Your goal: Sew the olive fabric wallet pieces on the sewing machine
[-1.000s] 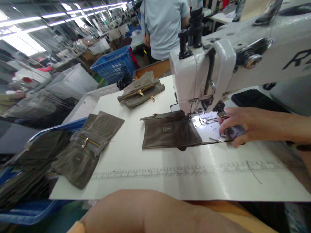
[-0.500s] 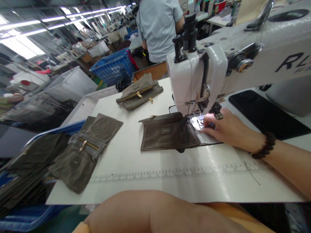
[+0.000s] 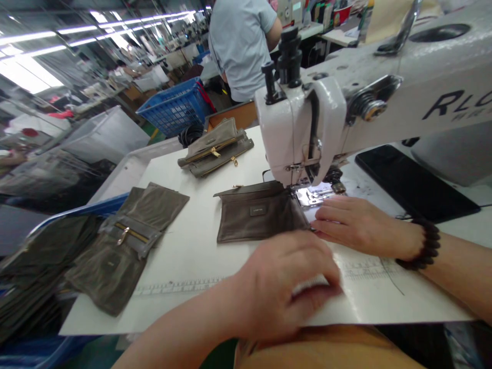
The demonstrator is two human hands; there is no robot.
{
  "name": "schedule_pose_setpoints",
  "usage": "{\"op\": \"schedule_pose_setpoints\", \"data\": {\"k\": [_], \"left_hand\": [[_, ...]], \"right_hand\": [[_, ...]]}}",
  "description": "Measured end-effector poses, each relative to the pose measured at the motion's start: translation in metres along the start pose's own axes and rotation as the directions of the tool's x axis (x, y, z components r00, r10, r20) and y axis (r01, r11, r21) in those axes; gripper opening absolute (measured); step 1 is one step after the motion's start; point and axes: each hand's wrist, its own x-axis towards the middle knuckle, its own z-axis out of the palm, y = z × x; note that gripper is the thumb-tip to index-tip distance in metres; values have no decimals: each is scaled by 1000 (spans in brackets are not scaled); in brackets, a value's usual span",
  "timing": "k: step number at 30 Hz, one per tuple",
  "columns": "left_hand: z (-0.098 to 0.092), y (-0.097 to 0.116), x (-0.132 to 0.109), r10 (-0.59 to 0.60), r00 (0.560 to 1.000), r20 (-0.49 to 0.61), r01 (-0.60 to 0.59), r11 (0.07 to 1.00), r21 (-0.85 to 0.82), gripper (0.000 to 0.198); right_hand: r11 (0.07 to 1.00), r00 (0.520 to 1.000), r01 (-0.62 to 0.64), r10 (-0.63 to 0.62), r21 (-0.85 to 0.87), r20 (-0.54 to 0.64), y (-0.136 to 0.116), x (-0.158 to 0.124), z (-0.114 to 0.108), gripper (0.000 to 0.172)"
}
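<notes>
A brown pouch (image 3: 265, 220) with a small label lies flat, its right end beside the needle area of the white sewing machine (image 3: 303, 128). My right hand (image 3: 357, 225), wearing a dark bead bracelet (image 3: 426, 246), rests open with fingers stretched to the left, fingertips at the pouch's right corner. Whether they touch the pouch I cannot tell. In front of the pouch hovers my left hand (image 3: 288, 284), blurred by motion. Its fingers are bent and its thumb apart, with nothing visible between them. The metal presser foot area (image 3: 315, 195) is lit.
Olive zippered pouches (image 3: 217, 148) lie behind, and an unfolded pouch piece (image 3: 123, 246) overhangs the left edge. A blue bin (image 3: 49, 348) holds stacked dark pieces. A black phone-like slab (image 3: 415, 182) lies under the machine arm. A person in a light shirt (image 3: 242, 46) stands beyond.
My left hand has risen from the near edge to a place in front of the pouch. My right hand has drawn back from the needle area towards me, its fingers straightening.
</notes>
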Motion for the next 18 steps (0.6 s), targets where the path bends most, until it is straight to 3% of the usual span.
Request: {"op": "schedule_pose_setpoints", "data": {"k": [2, 6, 8, 12, 15, 18], "left_hand": [[15, -19, 9, -51, 995, -84, 65, 984, 165, 13], [37, -48, 16, -22, 998, -61, 36, 972, 233, 14], [40, -52, 15, 2, 997, -72, 14, 974, 227, 17], [38, -52, 16, -66, 987, -149, 97, 973, 212, 23], [38, -54, 19, 41, 989, -144, -3, 967, 254, 20], [38, -59, 20, 144, 975, -171, -106, 971, 213, 21]], "right_hand": [[999, 999, 18, -19, -36, -31, -4, 1, 0, 23], [997, 999, -5, 1, -80, -39, -7, 2, 2, 22], [997, 1000, -8, 7, -79, -20, -7, 3, 4, 23], [996, 998, -36, 39, -80, 44, -9, 2, 9, 25], [993, 990, -88, 96, -79, 107, -10, 1, 13, 25], [997, 980, -54, 64, -62, 187, -11, -1, 14, 23]]}}
